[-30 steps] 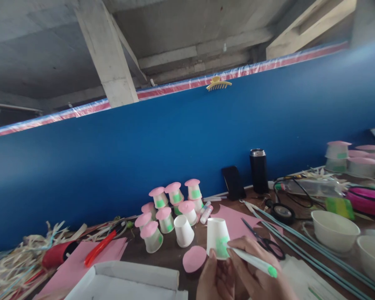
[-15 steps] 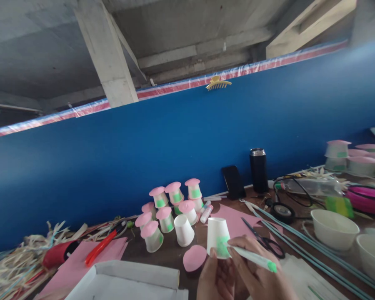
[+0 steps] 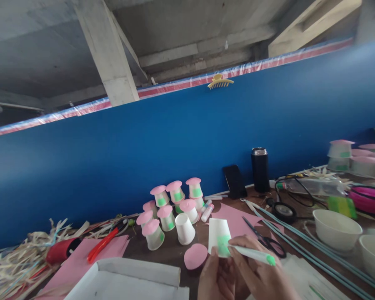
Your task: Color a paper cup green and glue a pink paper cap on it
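Note:
My left hand (image 3: 215, 276) grips a white paper cup (image 3: 217, 230) near its wide rim; the cup is upside down, narrow end up. A green patch (image 3: 223, 242) covers part of its side. In my right hand (image 3: 262, 273) is a white marker (image 3: 253, 253) with a green end, its tip at the patch's edge. Just left of the hands lies a pink paper disc (image 3: 195, 256). Behind that stands a plain upturned white cup (image 3: 185, 229). Several more cups with green patches and pink disc tops, such as one cup (image 3: 154, 237), are grouped beyond.
Scissors (image 3: 265, 239) lie on pink paper (image 3: 234, 218) right of the cup. Farther right are blue-green cords (image 3: 300, 241) and white bowls (image 3: 336, 229). A phone (image 3: 235, 181) and black flask (image 3: 260, 171) stand by the blue partition (image 3: 187, 137). A white box (image 3: 137, 279) sits front left.
The view has shifted slightly. My hands keep the cup and marker in nearly the same position, with the marker tip still at the green patch.

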Tool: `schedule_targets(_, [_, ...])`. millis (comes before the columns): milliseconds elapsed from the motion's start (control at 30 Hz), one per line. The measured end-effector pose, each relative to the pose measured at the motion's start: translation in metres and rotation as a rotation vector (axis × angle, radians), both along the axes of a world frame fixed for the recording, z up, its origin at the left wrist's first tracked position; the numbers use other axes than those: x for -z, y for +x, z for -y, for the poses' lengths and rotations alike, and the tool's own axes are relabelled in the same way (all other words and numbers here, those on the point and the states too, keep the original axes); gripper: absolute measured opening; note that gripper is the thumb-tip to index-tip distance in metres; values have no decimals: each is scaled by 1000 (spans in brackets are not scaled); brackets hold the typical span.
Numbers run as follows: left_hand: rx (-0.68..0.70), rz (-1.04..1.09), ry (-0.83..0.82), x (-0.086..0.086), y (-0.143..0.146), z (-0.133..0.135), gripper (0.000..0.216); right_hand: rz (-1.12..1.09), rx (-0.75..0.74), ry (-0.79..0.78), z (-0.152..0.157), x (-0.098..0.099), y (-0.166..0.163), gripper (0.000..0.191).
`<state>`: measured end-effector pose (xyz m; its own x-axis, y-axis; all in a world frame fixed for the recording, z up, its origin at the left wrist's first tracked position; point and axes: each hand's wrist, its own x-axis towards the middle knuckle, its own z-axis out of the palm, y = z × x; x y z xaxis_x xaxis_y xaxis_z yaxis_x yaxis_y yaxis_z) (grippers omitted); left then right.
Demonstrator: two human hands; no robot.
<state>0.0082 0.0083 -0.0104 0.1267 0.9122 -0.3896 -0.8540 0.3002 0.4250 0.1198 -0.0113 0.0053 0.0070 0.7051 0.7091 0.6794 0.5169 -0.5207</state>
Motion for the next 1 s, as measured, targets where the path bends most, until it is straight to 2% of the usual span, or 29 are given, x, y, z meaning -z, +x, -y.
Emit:
schedule_targets(67, [14,3,5,0,0,0,15,-8,1,-16,0,0,0,15])
schedule_targets(200, [26,-8,-1,0,-1,0,12,8,12,50,-1,0,2,15])
schedule_targets(367, [75,-6,31,5,-2,-1,15,-38,-13,-77,-1,1,2,14])
schedule_targets(633, [76,-12,52,10,-3,-2,15,-26,-43,-58,-2,5,3,15])
schedule_targets(733, [59,-28,75,8,-3,-1,15,-8,-77,-66,-2,7,3,14])
schedule_targets(1000, [64,-52,103,-2,-3,5,11,-21,-37,-51,-3,4,2,13])
